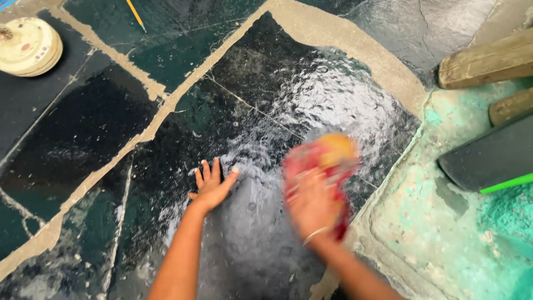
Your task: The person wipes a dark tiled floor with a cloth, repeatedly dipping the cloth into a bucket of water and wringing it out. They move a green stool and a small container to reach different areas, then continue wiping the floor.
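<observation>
Seen from above, two bare forearms reach up from the bottom edge over a wet, dark stone floor (83, 133) with pale mortar seams. The left hand (212, 186) lies flat just left of centre, palm down on the wet stone, fingers spread toward 12 o'clock; its grip is fully open and has hold of nothing. The right hand (312, 203), at about 4 o'clock from centre, is blurred by movement and wears a thin bangle (313, 235) at the wrist. Its grip looks closed around a red and orange cloth (327, 158), which sits on the floor just beyond the fingers, right of centre; the blur hides exactly how the fingers wrap it. Glistening water (327, 94) spreads over the stone beyond the cloth toward 1 o'clock. At 3 o'clock a dark slab (488, 158) with a green rod (508, 183) rests on turquoise-stained concrete (422, 222). At 2 o'clock lie rough wooden pieces (486, 61). At 10 o'clock, far off, sits a round cream disc (28, 45), and near 11 o'clock a yellow pencil (135, 14).
</observation>
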